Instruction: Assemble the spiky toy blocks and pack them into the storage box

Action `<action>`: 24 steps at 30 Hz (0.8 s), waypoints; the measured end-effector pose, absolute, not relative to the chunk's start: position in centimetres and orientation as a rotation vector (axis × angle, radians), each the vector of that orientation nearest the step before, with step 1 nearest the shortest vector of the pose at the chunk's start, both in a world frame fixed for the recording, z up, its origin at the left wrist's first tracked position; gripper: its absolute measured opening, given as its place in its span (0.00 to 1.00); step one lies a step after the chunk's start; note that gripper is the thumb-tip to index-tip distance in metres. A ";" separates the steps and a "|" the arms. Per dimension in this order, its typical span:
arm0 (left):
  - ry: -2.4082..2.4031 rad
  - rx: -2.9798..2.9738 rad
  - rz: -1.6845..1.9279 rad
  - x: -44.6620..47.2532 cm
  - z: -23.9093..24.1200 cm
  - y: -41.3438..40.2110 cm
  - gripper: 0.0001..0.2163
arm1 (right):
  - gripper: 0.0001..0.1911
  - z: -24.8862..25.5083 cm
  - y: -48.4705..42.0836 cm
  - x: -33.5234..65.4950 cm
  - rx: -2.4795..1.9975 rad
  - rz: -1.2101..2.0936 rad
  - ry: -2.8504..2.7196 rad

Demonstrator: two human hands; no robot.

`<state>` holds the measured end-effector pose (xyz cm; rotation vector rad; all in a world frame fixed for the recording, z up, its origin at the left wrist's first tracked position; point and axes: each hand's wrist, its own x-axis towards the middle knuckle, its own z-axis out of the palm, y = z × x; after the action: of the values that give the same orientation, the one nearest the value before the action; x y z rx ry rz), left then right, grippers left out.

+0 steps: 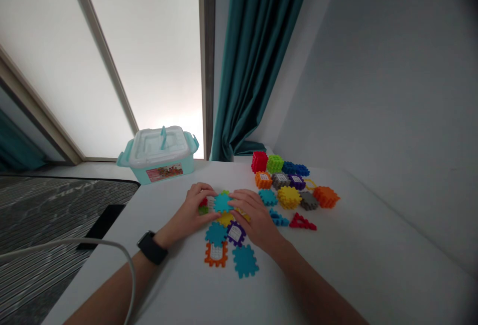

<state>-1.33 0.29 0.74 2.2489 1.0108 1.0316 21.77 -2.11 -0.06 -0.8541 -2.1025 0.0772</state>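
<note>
My left hand (193, 209) and my right hand (254, 215) meet over a small cluster of interlocking plastic tiles, gripping it from both sides. A teal notched tile (223, 203) sits between my fingertips, with red, green and yellow pieces partly hidden beneath my hands. Just below lie a teal tile (215, 234), a purple framed tile (235, 233), an orange framed tile (215, 254) and a larger teal tile (245, 261). Beyond my right hand stand several built toy cubes, including a red cube (259, 162), and a red triangular piece (301, 223).
A lidded plastic storage box (160, 153) with teal handles stands at the far edge of the white surface (336, 265). A black flat object (100, 224) and a pale cable (74, 243) lie near the left edge, beside a dark striped surface.
</note>
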 end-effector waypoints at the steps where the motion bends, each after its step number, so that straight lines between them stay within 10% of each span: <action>1: 1.006 2.234 1.010 -1.3 0.8 0.3 0.15 | 0.10 0.0 -2.1 21.8 -0.827 0.077 -2.105; 24: 1.015 2.706 1.084 -0.9 0.7 -0.4 0.22 | 0.18 0.0 -2.2 20.7 -1.181 1.019 -1.404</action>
<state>-0.91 -0.37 0.67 2.7064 1.0148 1.0837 20.69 -2.20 0.03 -1.1811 -1.4042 1.0189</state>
